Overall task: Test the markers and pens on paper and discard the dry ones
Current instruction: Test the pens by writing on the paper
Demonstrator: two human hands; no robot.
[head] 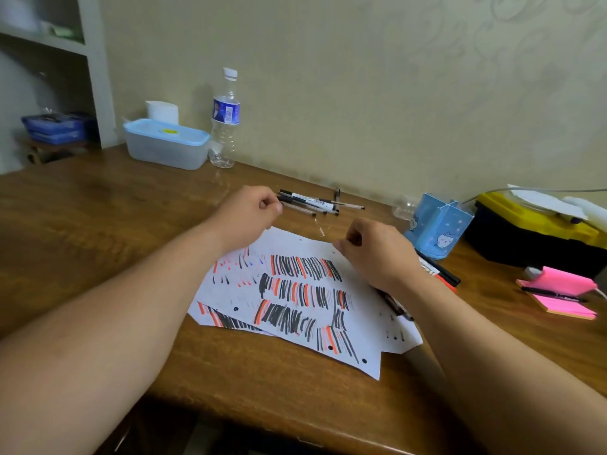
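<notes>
Where the pens (315,203) lie heaped on the table (98,224) just beyond the paper (295,323), left hand (244,213) meets their near ends, thumb and forefinger closed, apparently pinching one barrel. Pens judged light, stiff, smooth plastic and likely to roll; best taken at the dark grip section or mid-barrel. Paper thick with black and red test strokes. Right hand (374,254) hovers over the paper's far edge, fingers curled; cannot tell whether it holds anything. Markers (440,272) lie beside the right wrist, blue pen holder (437,224) just behind.
</notes>
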